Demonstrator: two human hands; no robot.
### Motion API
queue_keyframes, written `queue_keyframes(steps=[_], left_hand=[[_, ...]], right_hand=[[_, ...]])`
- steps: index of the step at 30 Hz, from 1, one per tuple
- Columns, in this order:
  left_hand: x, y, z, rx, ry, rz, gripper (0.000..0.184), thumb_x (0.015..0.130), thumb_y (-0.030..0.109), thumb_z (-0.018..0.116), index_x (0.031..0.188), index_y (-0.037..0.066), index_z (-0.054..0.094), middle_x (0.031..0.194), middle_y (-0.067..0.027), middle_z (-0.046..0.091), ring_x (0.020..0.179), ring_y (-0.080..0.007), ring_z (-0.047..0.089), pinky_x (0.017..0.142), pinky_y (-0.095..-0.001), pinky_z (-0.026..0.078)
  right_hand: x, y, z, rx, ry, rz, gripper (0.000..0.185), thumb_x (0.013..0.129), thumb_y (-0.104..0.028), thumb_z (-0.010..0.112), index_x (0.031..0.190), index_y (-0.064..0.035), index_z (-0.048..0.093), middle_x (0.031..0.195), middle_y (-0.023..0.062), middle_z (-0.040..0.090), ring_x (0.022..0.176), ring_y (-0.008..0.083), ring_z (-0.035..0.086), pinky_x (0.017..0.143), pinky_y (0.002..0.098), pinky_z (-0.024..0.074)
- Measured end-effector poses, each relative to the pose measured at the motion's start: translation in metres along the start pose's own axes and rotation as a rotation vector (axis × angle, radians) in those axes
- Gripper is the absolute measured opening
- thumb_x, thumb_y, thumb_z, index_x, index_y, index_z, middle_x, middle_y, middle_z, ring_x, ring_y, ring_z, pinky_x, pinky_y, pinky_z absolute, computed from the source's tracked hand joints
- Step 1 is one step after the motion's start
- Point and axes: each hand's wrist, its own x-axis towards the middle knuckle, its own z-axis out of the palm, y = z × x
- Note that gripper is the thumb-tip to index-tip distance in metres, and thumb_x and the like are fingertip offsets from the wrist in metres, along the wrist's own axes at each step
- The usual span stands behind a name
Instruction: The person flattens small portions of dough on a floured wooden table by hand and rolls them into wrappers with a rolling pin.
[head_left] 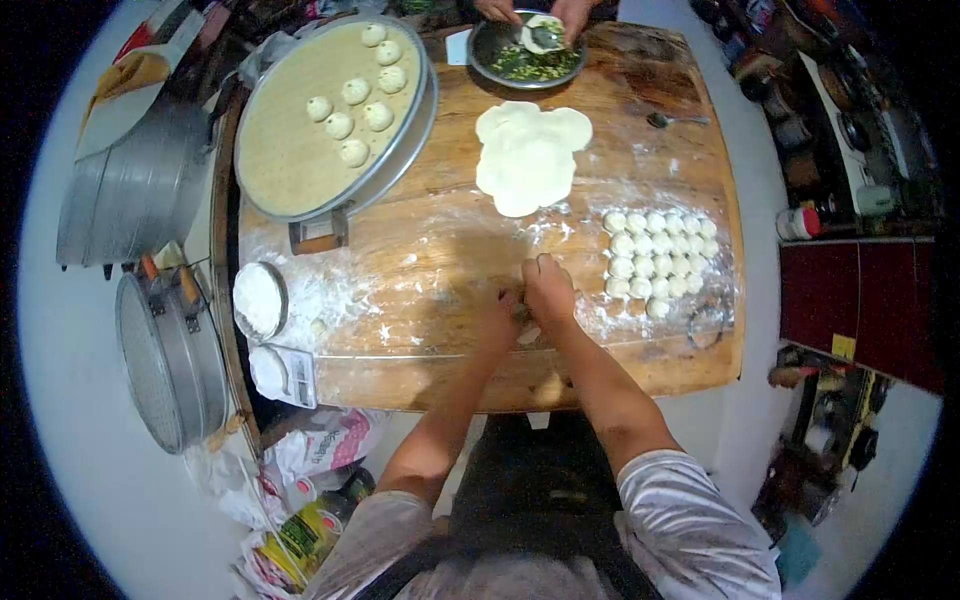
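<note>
The left hand (503, 322) and right hand (548, 291) work close together over the bench (420, 260) (their grip I cannot tell), a pale scrap (529, 335) just beside them; even, light pressure and a floured surface would serve best.

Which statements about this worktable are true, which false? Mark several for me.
1. The steamer tray holds eight buns. True.
2. The dough balls lie left of the flattened dough rounds. False: they lie to the right.
3. The left hand and right hand are close together. True.
4. The filling bowl is at the near edge of the table. False: it is at the far edge.
5. The flour bowl stands at the left edge. True.
</note>
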Motion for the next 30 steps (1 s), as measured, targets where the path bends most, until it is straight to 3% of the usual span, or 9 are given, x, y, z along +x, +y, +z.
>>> queue_keyframes(steps=[3, 7, 9, 10, 12, 18, 26, 28, 30], left_hand=[[-0.008, 0.020, -0.022, 0.379, 0.070, 0.238, 0.033, 0.082, 0.017, 0.075, 0.112, 0.007, 0.067, 0.115, -0.0186, 0.060, 0.104, -0.0391, 0.061, 0.086, -0.0494, 0.049], [-0.024, -0.008, -0.020, 0.201, 0.002, 0.125, 0.032, 0.083, 0.020, 0.075, 0.112, 0.007, 0.068, 0.114, -0.0188, 0.062, 0.103, -0.0393, 0.062, 0.086, -0.0494, 0.050], [-0.030, -0.006, -0.030, 0.188, -0.027, 0.088, 0.032, 0.084, 0.021, 0.074, 0.112, 0.007, 0.069, 0.114, -0.0189, 0.064, 0.103, -0.0395, 0.063, 0.087, -0.0494, 0.050], [-0.024, -0.005, -0.033, 0.210, -0.044, 0.093, 0.032, 0.084, 0.022, 0.074, 0.112, 0.007, 0.069, 0.113, -0.0190, 0.064, 0.102, -0.0396, 0.064, 0.087, -0.0494, 0.051], [-0.008, -0.012, -0.035, 0.259, -0.121, 0.087, 0.032, 0.085, 0.023, 0.073, 0.112, 0.007, 0.070, 0.113, -0.0191, 0.066, 0.102, -0.0398, 0.064, 0.087, -0.0494, 0.051], [-0.020, -0.053, -0.031, -0.160, -0.104, -0.276, 0.033, 0.087, 0.027, 0.072, 0.113, 0.006, 0.072, 0.111, -0.0195, 0.070, 0.100, -0.0404, 0.067, 0.088, -0.0493, 0.052], [-0.004, -0.037, -0.010, 0.178, 0.011, -0.028, 0.034, 0.090, 0.030, 0.069, 0.114, 0.006, 0.074, 0.110, -0.0198, 0.074, 0.100, -0.0411, 0.069, 0.089, -0.0499, 0.053], [-0.003, -0.023, -0.048, 0.015, -0.091, -0.202, 0.030, 0.092, 0.026, 0.067, 0.115, 0.008, 0.073, 0.110, -0.0188, 0.074, 0.099, -0.0415, 0.069, 0.089, -0.0500, 0.053], [-0.020, -0.076, -0.039, -0.176, -0.069, -0.379, 0.030, 0.093, 0.027, 0.066, 0.117, 0.009, 0.073, 0.110, -0.0193, 0.073, 0.100, -0.0407, 0.069, 0.089, -0.0494, 0.053]], right_hand=[[-0.054, 0.006, -0.016, 0.031, -0.029, -0.059, 0.016, 0.088, -0.008, 0.057, 0.102, -0.0080, 0.065, 0.096, 0.0174, 0.061, 0.094, 0.0392, 0.062, 0.080, 0.0537, 0.0475], [-0.085, 0.019, -0.016, 0.069, -0.036, -0.144, 0.025, 0.086, -0.010, 0.062, 0.110, -0.0076, 0.066, 0.104, 0.0169, 0.064, 0.106, 0.0390, 0.061, 0.092, 0.0568, 0.0431], [-0.054, 0.012, 0.018, -0.070, 0.172, -0.103, 0.027, 0.083, -0.013, 0.065, 0.110, -0.0082, 0.067, 0.105, 0.0165, 0.064, 0.103, 0.0366, 0.062, 0.088, 0.0550, 0.0462], [-0.027, 0.003, 0.014, -0.089, -0.155, 0.048, 0.028, 0.086, -0.019, 0.062, 0.111, -0.0080, 0.066, 0.117, 0.0179, 0.066, 0.106, 0.0345, 0.064, 0.086, 0.0484, 0.0482], [0.002, -0.012, 0.012, -0.118, -0.132, 0.026, 0.027, 0.086, -0.019, 0.062, 0.111, -0.0084, 0.066, 0.112, 0.0178, 0.067, 0.105, 0.0351, 0.063, 0.085, 0.0488, 0.0492], [-0.083, 0.001, -0.008, 0.036, 0.026, -0.141, 0.015, 0.088, -0.014, 0.058, 0.100, -0.0101, 0.065, 0.099, 0.0153, 0.065, 0.093, 0.0362, 0.064, 0.079, 0.0507, 0.0470], [0.005, -0.028, 0.018, -0.053, 0.072, 0.050, 0.016, 0.085, -0.014, 0.060, 0.100, -0.0099, 0.065, 0.091, 0.0138, 0.060, 0.089, 0.0360, 0.063, 0.077, 0.0534, 0.0480], [-0.037, -0.026, 0.007, -0.026, 0.108, -0.011, 0.011, 0.086, -0.012, 0.061, 0.097, -0.0090, 0.063, 0.091, 0.0143, 0.059, 0.090, 0.0370, 0.062, 0.076, 0.0515, 0.0472], [-0.062, -0.017, -0.003, -0.008, 0.159, -0.080, 0.007, 0.087, -0.010, 0.061, 0.093, -0.0082, 0.060, 0.090, 0.0147, 0.058, 0.090, 0.0379, 0.061, 0.074, 0.0496, 0.0464]])
